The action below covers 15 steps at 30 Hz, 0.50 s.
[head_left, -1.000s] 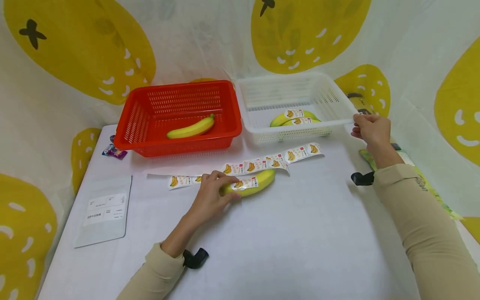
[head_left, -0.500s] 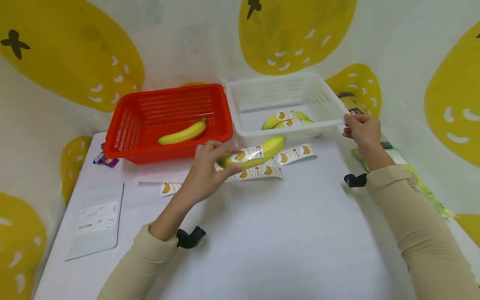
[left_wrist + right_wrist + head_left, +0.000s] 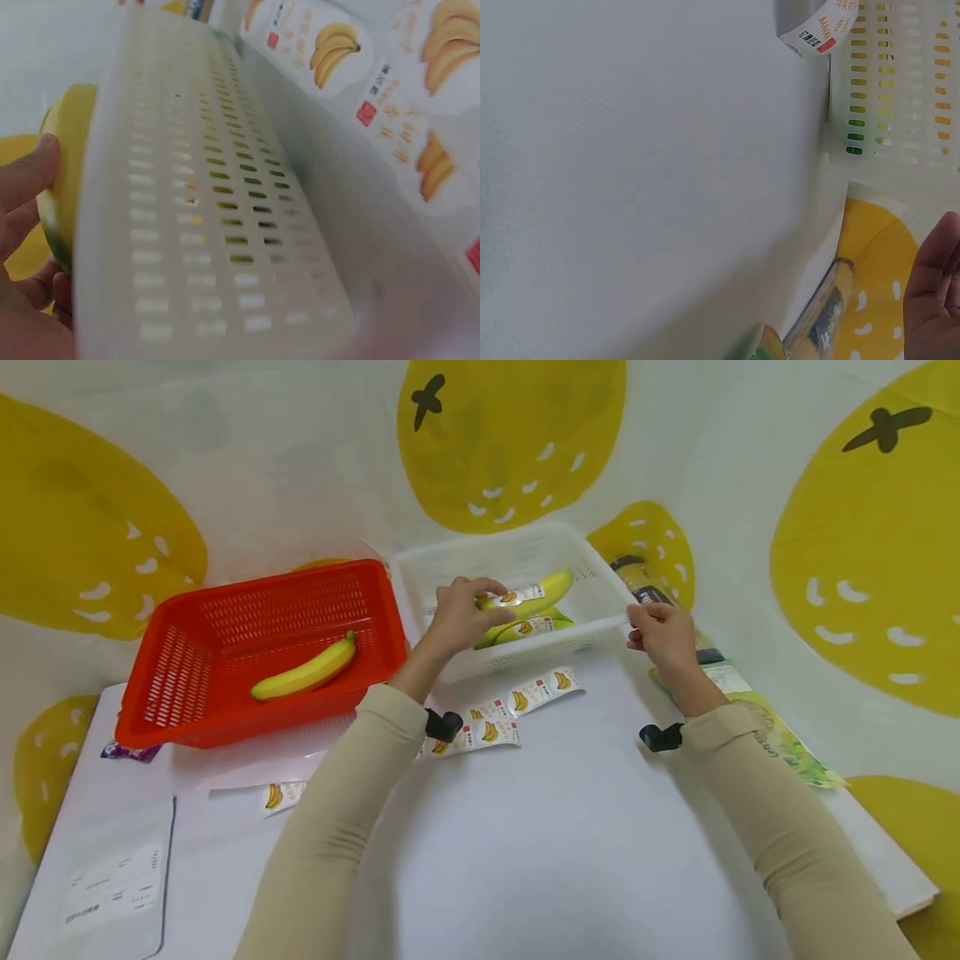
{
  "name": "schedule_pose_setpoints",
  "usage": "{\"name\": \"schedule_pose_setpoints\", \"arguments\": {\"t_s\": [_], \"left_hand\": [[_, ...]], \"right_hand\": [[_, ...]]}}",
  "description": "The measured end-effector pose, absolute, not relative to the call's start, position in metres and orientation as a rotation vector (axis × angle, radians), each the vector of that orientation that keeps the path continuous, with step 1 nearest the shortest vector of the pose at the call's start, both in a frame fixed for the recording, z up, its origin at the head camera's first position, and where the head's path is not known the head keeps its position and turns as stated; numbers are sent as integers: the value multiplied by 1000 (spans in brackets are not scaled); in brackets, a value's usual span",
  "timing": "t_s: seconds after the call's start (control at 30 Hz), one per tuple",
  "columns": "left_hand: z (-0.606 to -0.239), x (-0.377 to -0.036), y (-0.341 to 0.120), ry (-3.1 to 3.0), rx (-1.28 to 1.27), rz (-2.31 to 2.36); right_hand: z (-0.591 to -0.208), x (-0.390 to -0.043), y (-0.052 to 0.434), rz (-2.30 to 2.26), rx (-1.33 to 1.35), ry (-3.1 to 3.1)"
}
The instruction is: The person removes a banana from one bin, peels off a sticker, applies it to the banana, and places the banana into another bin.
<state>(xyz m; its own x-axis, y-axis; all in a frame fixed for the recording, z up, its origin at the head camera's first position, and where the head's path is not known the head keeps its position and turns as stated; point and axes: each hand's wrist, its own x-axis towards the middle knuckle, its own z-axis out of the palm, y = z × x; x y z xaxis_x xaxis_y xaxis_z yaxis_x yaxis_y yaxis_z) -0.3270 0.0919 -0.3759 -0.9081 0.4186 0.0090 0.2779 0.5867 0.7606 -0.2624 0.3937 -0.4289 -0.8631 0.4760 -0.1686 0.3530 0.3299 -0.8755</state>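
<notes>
Backdrop: a white cloth printed with large yellow smiling fruit shapes (image 3: 510,435) is hung behind and beside a white-covered table (image 3: 555,852).

Writing: banana pictures, a small red square and orange characters are printed on the loose strip of white paper stickers (image 3: 495,718) lying on the table just in front of the white basket; "BANANA" can be made out in the right wrist view on its curled end (image 3: 817,30). The print on the flat white pouch with a label (image 3: 112,893) at the near left corner is too small to be read.

Left hand (image 3: 461,610): the fingers are curled round the stem end of a yellow-green banana bearing one such sticker (image 3: 528,596), which is held over the white basket.

Right hand (image 3: 663,631): the near right corner of the basket's rim is pinched between curled fingers.

White perforated plastic basket (image 3: 585,560): further stickered bananas (image 3: 528,628) are lying inside, under the held one.

Red perforated plastic basket (image 3: 187,652): one plain yellow banana (image 3: 307,670) is contained; it stands just left of the white basket.

Right edge: a bottle with a dark cap (image 3: 645,578) and a green printed packet (image 3: 772,735) are lying beyond the right hand.

Left edge: a small purple wrapper (image 3: 127,750) is partly hidden under the red basket.
</notes>
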Motion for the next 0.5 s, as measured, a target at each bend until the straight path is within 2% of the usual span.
{"name": "schedule_pose_setpoints", "arguments": {"t_s": [0.5], "left_hand": [[-412, -358, 129, 2602, 436, 993]], "right_hand": [[-432, -258, 388, 1563, -754, -2403]]}}
